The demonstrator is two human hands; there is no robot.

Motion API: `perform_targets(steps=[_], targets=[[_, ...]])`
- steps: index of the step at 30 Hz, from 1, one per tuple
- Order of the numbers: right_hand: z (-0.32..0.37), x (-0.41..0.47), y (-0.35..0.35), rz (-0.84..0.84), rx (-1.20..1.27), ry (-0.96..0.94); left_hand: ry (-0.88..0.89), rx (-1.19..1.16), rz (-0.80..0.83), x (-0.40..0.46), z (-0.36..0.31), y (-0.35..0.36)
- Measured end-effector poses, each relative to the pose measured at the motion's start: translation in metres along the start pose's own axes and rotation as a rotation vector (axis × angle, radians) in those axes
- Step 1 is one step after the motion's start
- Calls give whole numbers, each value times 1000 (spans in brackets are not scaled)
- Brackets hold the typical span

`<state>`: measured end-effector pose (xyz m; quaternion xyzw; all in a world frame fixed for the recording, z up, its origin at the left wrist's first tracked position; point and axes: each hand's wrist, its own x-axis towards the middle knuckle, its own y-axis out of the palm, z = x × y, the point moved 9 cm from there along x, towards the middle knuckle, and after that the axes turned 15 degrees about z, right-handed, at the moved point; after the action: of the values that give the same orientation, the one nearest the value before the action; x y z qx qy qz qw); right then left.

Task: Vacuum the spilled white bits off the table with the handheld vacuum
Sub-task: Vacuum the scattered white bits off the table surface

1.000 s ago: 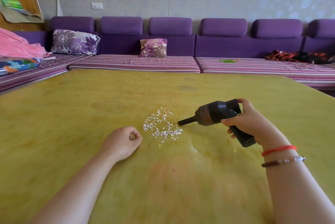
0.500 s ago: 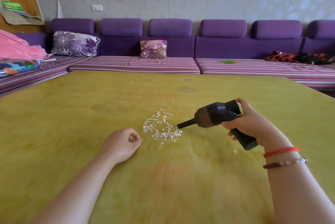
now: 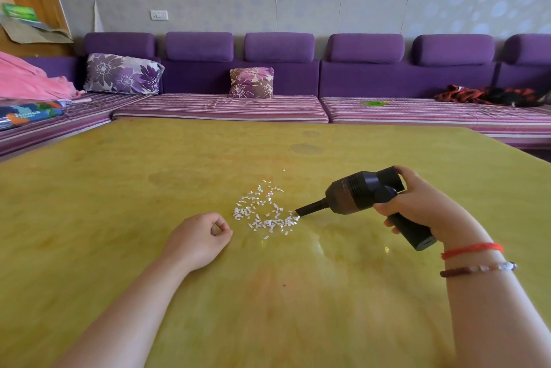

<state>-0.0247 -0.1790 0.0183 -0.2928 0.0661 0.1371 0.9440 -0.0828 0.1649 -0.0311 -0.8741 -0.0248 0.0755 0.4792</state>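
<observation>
Several small white bits lie scattered in a patch at the middle of the yellow-green table. My right hand grips the handle of a black handheld vacuum. Its narrow nozzle points left and down, and the tip touches the right edge of the patch. My left hand rests on the table as a loose fist, just left of the bits, holding nothing.
A purple sectional sofa wraps around the far and left sides of the table, with floral cushions, pink cloth at the left and dark clothing at the right.
The vacuum has moved slightly left and down, bringing the nozzle tip from just beside the bits to their right edge. My left hand has stayed put.
</observation>
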Motion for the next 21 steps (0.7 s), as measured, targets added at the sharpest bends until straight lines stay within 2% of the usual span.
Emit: perform_targets(steps=[21], targets=[[-3, -4, -2, 45, 10, 25, 8, 3, -6, -1, -1, -1]])
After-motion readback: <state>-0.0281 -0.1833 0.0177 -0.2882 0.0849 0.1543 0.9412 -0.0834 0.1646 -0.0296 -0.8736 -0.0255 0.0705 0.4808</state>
